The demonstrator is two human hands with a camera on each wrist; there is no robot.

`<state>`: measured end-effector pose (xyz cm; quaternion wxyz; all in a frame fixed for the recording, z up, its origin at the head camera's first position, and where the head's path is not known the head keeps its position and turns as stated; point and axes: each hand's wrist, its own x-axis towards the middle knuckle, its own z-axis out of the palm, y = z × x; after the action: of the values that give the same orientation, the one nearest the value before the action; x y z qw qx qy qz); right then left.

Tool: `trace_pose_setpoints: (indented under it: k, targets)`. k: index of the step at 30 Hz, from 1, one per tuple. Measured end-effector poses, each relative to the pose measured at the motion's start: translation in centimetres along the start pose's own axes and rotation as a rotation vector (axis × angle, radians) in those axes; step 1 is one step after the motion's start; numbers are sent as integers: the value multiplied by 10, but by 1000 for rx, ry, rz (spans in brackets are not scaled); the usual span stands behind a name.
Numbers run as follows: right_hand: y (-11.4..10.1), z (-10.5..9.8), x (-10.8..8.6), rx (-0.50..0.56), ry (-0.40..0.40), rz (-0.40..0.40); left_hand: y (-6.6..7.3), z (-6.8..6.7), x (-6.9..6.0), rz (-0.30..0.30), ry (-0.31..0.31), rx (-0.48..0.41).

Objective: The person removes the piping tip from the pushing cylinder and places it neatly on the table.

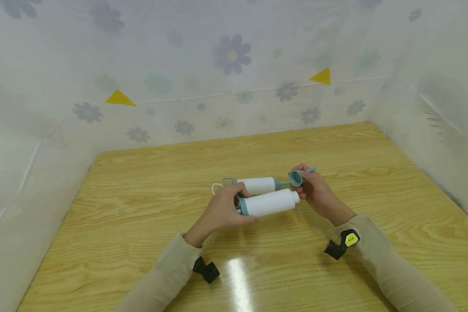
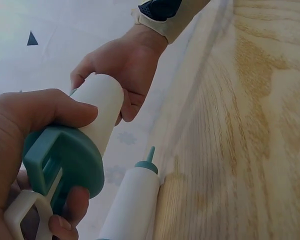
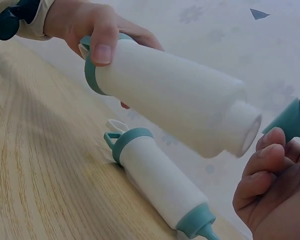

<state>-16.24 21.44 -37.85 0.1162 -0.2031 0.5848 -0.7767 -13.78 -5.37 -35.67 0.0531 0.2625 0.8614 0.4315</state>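
My left hand (image 1: 223, 210) grips a white piping syringe (image 1: 271, 203) by its end with the teal collar and handle. Its barrel tilts slightly up toward the right, and the narrow neck (image 3: 245, 130) is bare. In my right hand (image 1: 317, 195), fingers and thumb pinch a teal nozzle cap (image 1: 296, 178), its wide mouth facing the head camera. The cap is apart from the neck in the right wrist view. Just behind lies a second white piping syringe (image 1: 260, 185) on the table, with its teal nozzle (image 3: 197, 221) fitted and a loop handle (image 3: 116, 126) at the other end.
Beneath the hands is a wood-grain table (image 1: 148, 199). A pale flowered curtain (image 1: 195, 73) surrounds its back and sides, with two yellow triangles on it. Black mounts (image 1: 207, 269) sit on both sleeves.
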Motion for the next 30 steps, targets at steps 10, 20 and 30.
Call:
trace_pose_setpoints:
  k: [10, 20, 30]
  targets:
    - [1, 1, 2, 17, -36, -35, -10, 3, 3, 15, -72, 154]
    - [0, 1, 2, 13, -37, -37, -15, -7, 2, 10, -173, 251]
    - [-2, 5, 1, -18, -1, -17, -17, -11, -1, -84, -343, 329]
